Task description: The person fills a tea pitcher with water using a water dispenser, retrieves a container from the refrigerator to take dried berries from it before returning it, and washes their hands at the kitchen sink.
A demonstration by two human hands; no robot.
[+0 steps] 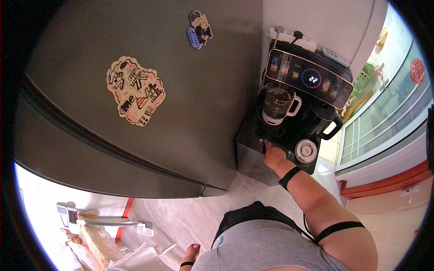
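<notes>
My right hand [274, 156] reaches to the front edge of a black tea bar machine [253, 131], its index finger stretched out and touching the top panel near small round marks. Nothing is in this hand. Just behind the finger stands a glass kettle [276, 106] with a white handle and base, dark inside. A black kettle [322, 119] stands to its right. Close to my right hand lies a round white lid [306, 151]. The machine's display [312, 79] reads 22. Low by my body hangs my left hand [193, 251], fingers curled, with nothing visible in it.
A large dark refrigerator [199, 113] with two magnets fills the left. A power strip [294, 39] and a remote [335, 57] lie atop the machine. Right is a glazed door [384, 131]. At lower left, a grey-handled appliance [108, 222] stands near bags [135, 259].
</notes>
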